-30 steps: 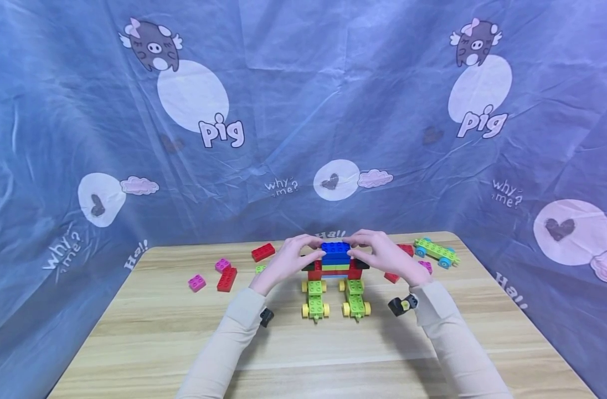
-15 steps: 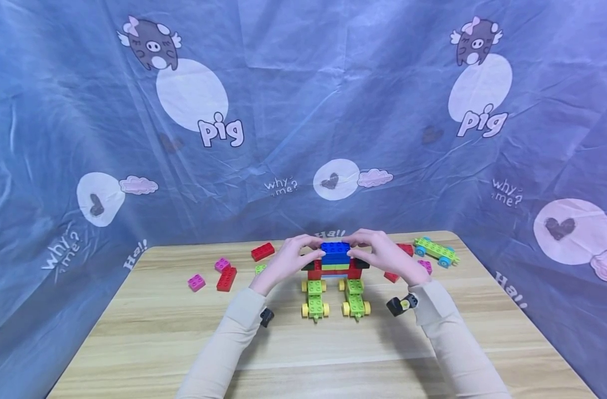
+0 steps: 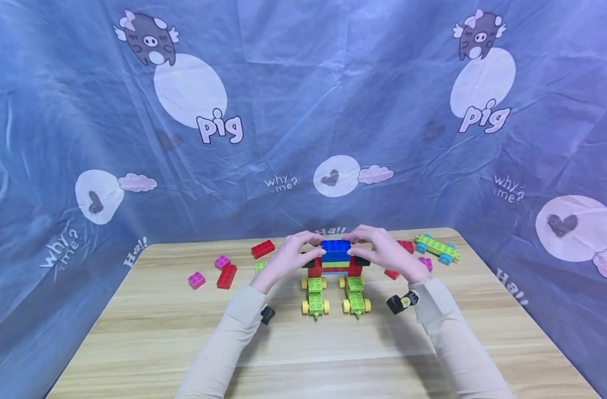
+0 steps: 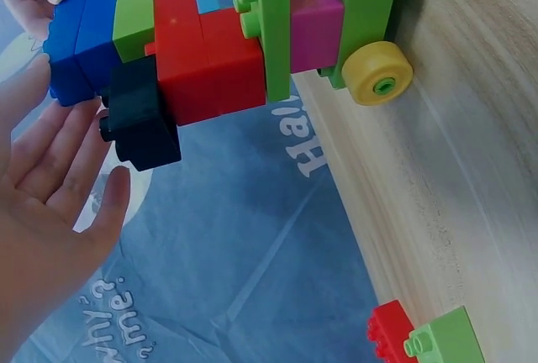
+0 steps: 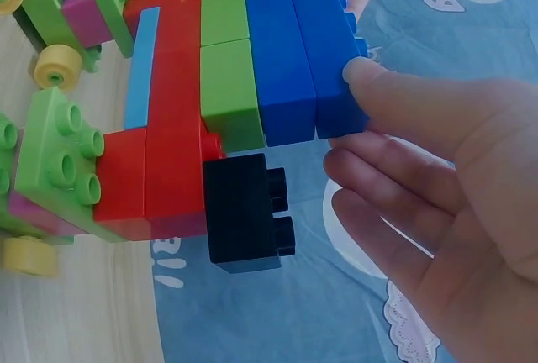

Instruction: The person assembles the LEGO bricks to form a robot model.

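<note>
One wooden table (image 3: pixel 313 354) is seen beneath the upright brick model (image 3: pixel 335 265). Left hand (image 3: pixel 289 257), right hand (image 3: pixel 382 254) set either side of model's top. Green wheeled base (image 3: pixel 437 248) placed right of model. Blue bricks (image 3: pixel 335 250) topping model pinched at both ends between thumbs and fingers. Red brick (image 3: pixel 226 276), smaller pink brick (image 3: pixel 196 280) scattered left of model.
</note>
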Demonstrator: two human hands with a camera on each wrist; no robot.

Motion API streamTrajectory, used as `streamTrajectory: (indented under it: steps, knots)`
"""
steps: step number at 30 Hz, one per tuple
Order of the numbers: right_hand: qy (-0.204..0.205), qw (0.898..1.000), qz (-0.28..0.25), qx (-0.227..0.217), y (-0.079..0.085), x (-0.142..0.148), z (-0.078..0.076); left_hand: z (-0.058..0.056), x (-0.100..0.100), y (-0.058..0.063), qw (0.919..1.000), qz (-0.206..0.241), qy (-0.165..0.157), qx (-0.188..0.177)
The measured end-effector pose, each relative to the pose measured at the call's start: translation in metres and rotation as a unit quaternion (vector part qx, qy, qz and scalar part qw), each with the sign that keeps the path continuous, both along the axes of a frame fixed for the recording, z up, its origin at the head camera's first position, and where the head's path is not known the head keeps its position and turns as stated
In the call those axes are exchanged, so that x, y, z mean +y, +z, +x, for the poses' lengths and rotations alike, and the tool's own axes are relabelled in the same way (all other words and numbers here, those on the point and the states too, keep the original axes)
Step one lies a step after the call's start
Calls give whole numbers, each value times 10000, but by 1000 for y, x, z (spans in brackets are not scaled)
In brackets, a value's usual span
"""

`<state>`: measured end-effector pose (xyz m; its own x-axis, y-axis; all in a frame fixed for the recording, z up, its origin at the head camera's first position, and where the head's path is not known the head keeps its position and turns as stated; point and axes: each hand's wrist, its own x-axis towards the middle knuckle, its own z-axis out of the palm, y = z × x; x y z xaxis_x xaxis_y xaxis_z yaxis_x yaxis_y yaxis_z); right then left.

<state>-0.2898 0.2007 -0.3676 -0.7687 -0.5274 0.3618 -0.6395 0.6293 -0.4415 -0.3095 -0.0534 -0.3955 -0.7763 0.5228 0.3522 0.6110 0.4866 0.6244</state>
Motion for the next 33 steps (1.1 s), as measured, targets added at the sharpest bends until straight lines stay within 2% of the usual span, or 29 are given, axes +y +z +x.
streamTrajectory:
  steps: [7, 24, 33]
  knots:
    - [129, 9999, 32, -7, 0, 1, -3, 0, 0, 0, 9999, -91, 60, 35]
    - [2, 10000, 50, -56, -1, 0, 0, 2, 1, -3, 9999, 50, 46, 110]
    - [-49, 9998, 53, 162, -3, -2, 1, 3, 2, -3, 9997, 57, 181, 143]
